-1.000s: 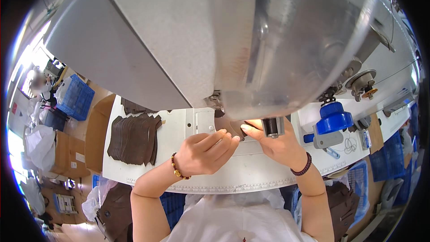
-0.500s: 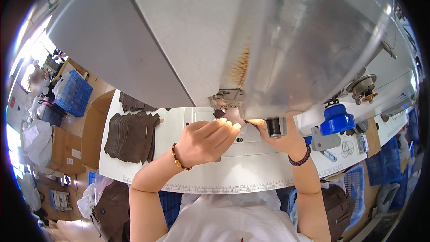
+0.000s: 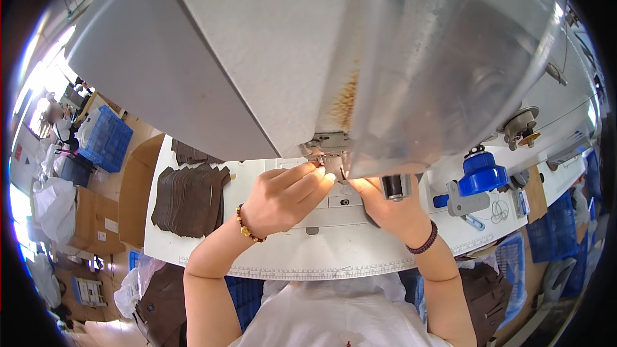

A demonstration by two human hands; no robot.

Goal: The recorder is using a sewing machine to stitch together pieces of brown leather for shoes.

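Both hands are at the needle area of a white sewing machine (image 3: 283, 45), whose head fills the upper view. My left hand (image 3: 283, 196) is closed, its fingertips pinched just under the presser foot (image 3: 329, 148); whatever they hold is too small to make out. My right hand (image 3: 392, 209) reaches in from the right, fingers together and pointing at the needle. A metal cylinder (image 3: 395, 187) on the machine covers part of it. Dark edges show beside its fingertips and under its palm, perhaps of a dark piece, but its grip is mostly hidden.
Stacked dark brown cut pieces (image 3: 189, 200) lie left on the white table (image 3: 308, 260), which has a ruler along its front edge. A blue knob (image 3: 482, 172) and a grey lever (image 3: 468, 202) stand right. Cardboard boxes (image 3: 96, 222) and a blue crate (image 3: 106, 138) are at far left.
My right hand has shifted down and left, with its fingers nearer the needle. My left hand has moved slightly left and stays pinched at the presser foot.
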